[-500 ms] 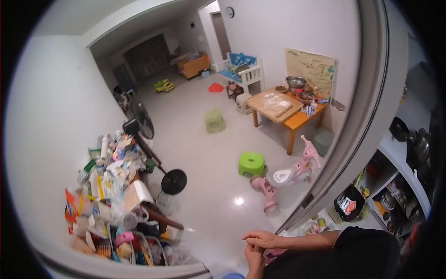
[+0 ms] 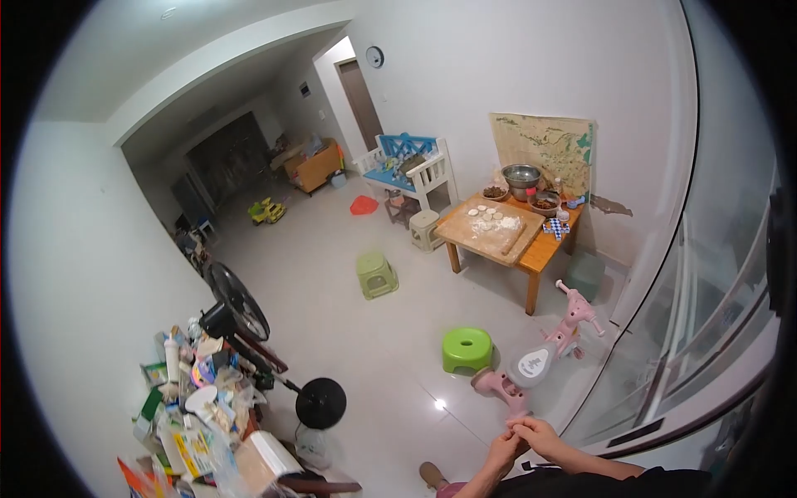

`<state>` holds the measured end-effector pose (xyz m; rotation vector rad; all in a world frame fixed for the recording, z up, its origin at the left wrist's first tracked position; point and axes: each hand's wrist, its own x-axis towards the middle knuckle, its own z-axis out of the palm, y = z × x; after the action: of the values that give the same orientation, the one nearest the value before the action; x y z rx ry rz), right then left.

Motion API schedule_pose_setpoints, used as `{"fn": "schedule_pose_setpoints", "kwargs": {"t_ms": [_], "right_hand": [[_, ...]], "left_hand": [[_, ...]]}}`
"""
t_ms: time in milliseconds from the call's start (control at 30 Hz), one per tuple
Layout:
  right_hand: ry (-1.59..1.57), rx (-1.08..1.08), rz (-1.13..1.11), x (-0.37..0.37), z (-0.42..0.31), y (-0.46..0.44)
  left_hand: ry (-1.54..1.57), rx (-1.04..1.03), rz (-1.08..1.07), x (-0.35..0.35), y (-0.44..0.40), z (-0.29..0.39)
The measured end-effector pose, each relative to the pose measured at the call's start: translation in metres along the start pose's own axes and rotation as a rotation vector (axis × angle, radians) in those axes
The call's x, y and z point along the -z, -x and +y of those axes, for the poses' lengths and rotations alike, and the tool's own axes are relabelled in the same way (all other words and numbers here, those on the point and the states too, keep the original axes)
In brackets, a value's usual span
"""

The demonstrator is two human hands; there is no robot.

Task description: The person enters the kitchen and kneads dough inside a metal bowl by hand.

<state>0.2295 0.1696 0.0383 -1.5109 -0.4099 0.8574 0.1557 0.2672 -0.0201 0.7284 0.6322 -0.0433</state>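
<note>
My left hand (image 2: 502, 454) and my right hand (image 2: 538, 437) meet low in front of my body, fingertips touching. Both are closed with the fingers curled; whether anything small lies between them is hidden. Just beyond them is the rear of a pink children's tricycle (image 2: 504, 390) with a pale seat. A bright green stool (image 2: 466, 349) stands beside it. Farther off, a wooden table (image 2: 542, 256) carries a floury board (image 2: 467, 236) with round dough pieces, a rolling pin and metal bowls (image 2: 521, 175).
A black floor fan (image 2: 237, 300) and a cluttered heap of household items (image 2: 195, 407) line the left wall. A pale green stool (image 2: 378, 275) stands mid-floor. A sliding glass door frame (image 2: 664, 332) runs along my right. A white-and-blue bench (image 2: 415, 166) is at the back.
My view has swung right and tilted up, and the kitchen shelves have gone behind the door frame. My hands, stacked earlier with the right over the left, now meet at the fingertips.
</note>
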Motion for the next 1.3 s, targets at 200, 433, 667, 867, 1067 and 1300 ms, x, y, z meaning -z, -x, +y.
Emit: {"fn": "schedule_pose_setpoints", "kwargs": {"t_ms": [200, 433, 667, 867, 1067, 1300], "right_hand": [[-0.007, -0.072, -0.09, -0.097, -0.037, -0.093], [0.1, -0.032, -0.198, -0.184, -0.075, -0.186], [0.242, -0.087, -0.269, -0.163, -0.056, -0.251], [0.325, -0.072, -0.197, -0.149, -0.066, -0.263], [0.227, -0.131, 0.007, -0.161, -0.093, -0.24], [0.032, -0.103, 0.327, -0.177, -0.064, -0.232]], "left_hand": [[0.02, 0.023, -0.078, 0.096, -0.013, 0.107], [0.013, 0.002, 0.167, 0.191, -0.018, 0.228], [0.06, -0.038, 0.194, 0.207, -0.056, 0.262], [0.026, 0.048, 0.136, 0.211, -0.069, 0.272], [-0.114, 0.106, 0.018, 0.213, -0.099, 0.305], [-0.206, 0.251, -0.227, 0.176, -0.116, 0.324]]}}
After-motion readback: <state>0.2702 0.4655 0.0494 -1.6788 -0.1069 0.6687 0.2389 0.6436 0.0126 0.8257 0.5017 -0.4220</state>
